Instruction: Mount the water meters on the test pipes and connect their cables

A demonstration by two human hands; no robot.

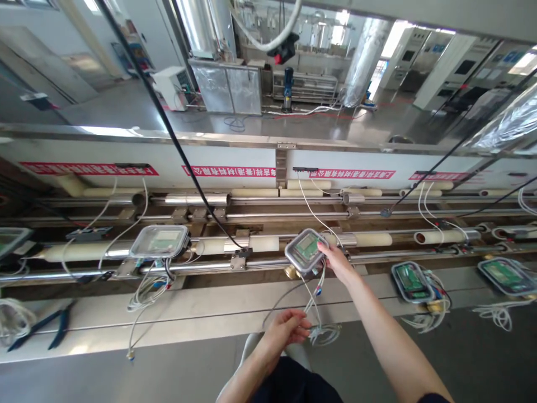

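Note:
A clear plastic box with a circuit board inside is held tilted above the metal rods. My right hand grips its right edge, thumb on top. White cables hang from the underside of this box, some with a blue connector, and end in a loose coil. Beside that coil, below the box, is my left hand, its fingers curled at the white cable. How firmly it pinches the cable is hard to see.
Similar boxes with cables stand to the left and right. Pliers with dark handles lie on the metal ledge at left. Cream rollers sit along the rods. Black cords cross the view from above.

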